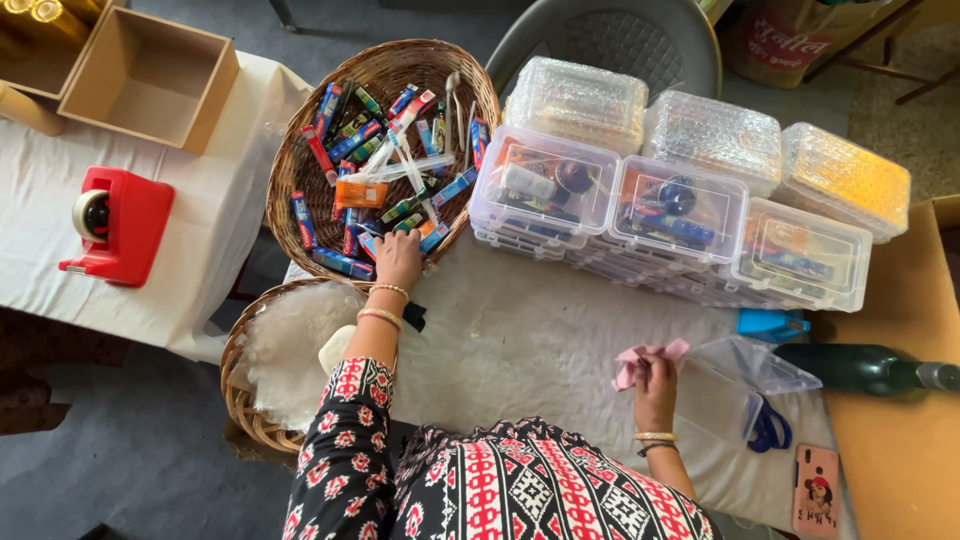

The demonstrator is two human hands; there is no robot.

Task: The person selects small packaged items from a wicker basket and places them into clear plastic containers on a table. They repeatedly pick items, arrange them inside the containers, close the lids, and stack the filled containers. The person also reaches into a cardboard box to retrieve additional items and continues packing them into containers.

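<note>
Pink and crumpled, the cloth (645, 358) sat gripped in the right hand (655, 385), while the left hand (398, 258) reached, fingers curled, into the wicker basket (300, 150) of small colourful packets (350, 140).

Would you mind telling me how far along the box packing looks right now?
Done: several filled clear boxes sit closed and stacked on the table. In hand: the left hand reaches into the wicker basket of small packets, the right hand holds a pink cloth beside an open empty box. Left: many packets remain in the basket.
</note>
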